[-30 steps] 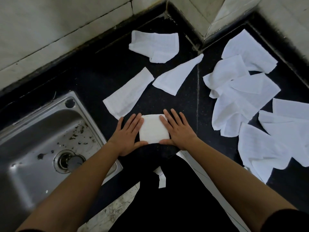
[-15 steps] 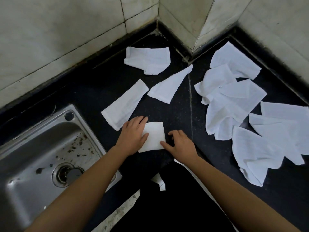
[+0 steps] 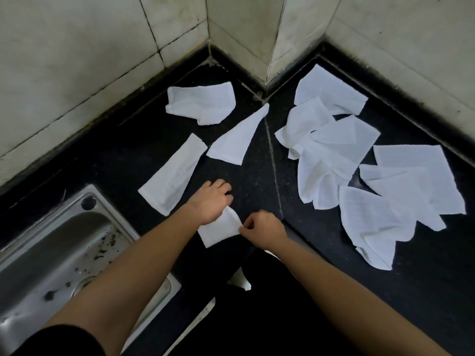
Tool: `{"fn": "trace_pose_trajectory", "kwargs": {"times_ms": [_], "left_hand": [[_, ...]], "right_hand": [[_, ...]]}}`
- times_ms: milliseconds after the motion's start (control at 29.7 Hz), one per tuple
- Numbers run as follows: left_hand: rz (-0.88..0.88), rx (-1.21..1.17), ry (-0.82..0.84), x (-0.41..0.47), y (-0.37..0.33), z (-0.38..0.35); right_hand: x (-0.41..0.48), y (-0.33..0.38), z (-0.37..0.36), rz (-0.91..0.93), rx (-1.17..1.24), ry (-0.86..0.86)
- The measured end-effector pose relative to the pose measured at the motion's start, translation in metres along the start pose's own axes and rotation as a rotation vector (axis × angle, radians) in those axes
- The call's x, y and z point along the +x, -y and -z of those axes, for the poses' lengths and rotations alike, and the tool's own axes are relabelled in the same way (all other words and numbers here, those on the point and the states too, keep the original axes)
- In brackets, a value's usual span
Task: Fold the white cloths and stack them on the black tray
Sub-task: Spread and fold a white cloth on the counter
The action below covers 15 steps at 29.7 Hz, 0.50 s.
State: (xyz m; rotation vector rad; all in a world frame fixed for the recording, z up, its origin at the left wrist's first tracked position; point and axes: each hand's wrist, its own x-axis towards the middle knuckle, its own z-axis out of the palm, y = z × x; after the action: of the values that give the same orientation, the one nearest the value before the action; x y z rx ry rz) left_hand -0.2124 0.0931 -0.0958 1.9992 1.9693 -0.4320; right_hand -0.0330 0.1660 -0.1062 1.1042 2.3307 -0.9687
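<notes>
Right at the front edge of the black counter [image 3: 257, 181], you've got 1 folded cloth [image 3: 218, 231] on the go: your right hand [image 3: 264, 228] pinches its near-right corner, your left hand [image 3: 212, 201] sits curled over the far corner, can't tell if it's actually gripping. No tray I can pick out, so nothing looks stacked. 3 half-folded cloths [image 3: 172, 176] lie behind, plus the loose heap [image 3: 334, 163] on the right. I'd say barely started.

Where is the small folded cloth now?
Just below the head view's centre, the folded cloth lies on the counter, right of the sink, between the left hand and the right hand, which pinches its right edge.
</notes>
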Motion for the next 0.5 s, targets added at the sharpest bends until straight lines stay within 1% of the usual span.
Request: {"fn": "trace_pose_trajectory", "kwargs": {"times_ms": [67,135,202,269,336,437,505], "left_hand": [[0.052,-0.142,-0.002,-0.013,0.005,-0.001],[0.122,-0.353,-0.062,-0.029,0.011,0.003],[0.231,-0.598,-0.143,-0.046,0.015,0.011],[0.342,-0.847,-0.235,-0.062,0.014,0.022],[0.428,-1.095,-0.367,-0.075,0.010,0.036],[0.483,-1.429,-0.532,-0.085,0.002,0.057],[0.471,-1.602,-0.569,-0.087,-0.009,0.070]], "right_hand": [[-0.003,0.001,0.009,-0.012,0.056,-0.014],[-0.006,0.003,0.020,0.017,0.111,-0.048],[-0.009,0.006,0.033,0.073,0.189,-0.093],[-0.017,0.011,0.049,0.140,0.318,-0.157],[-0.025,0.017,0.065,0.199,0.450,-0.228],[-0.037,0.020,0.083,0.244,0.619,-0.340],[-0.050,0.020,0.092,0.261,0.752,-0.366]]}}
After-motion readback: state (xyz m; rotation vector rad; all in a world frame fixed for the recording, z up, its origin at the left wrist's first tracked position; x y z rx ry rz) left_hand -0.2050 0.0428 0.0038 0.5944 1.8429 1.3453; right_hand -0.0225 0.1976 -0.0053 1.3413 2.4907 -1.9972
